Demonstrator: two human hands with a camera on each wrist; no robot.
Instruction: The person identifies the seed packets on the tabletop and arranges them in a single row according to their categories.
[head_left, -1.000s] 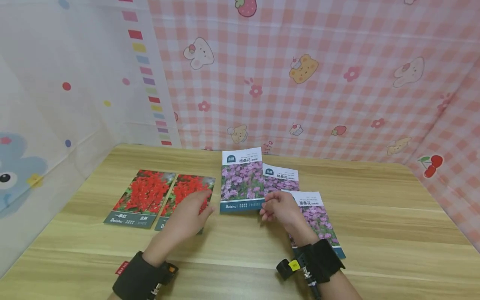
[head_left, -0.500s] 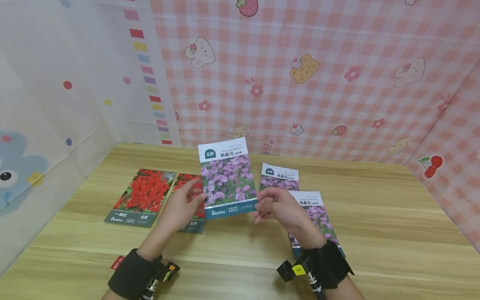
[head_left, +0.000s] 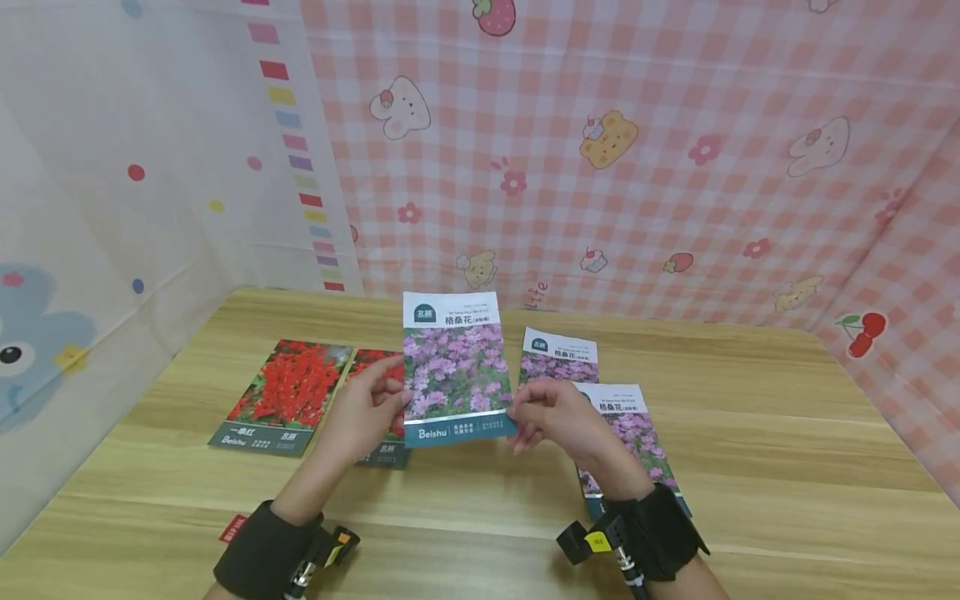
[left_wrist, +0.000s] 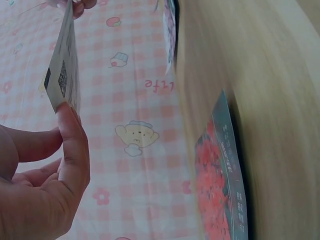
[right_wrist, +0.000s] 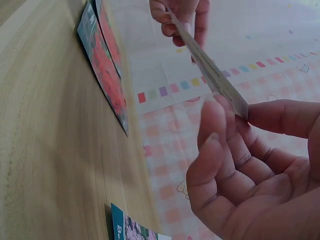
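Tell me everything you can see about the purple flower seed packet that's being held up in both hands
The held seed packet is a flat, glossy rectangular sachet: white top band with a dark logo and Chinese characters, a photo of purple flowers, and a teal bottom strip reading Beishu. It stands roughly upright, lifted off the wooden table, front toward the head camera. The left hand pinches its left edge, the right hand its lower right corner.

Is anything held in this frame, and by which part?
Yes: the purple-flower seed packet, lifted off the table. The left hand pinches its left edge; the right hand pinches its lower right corner.
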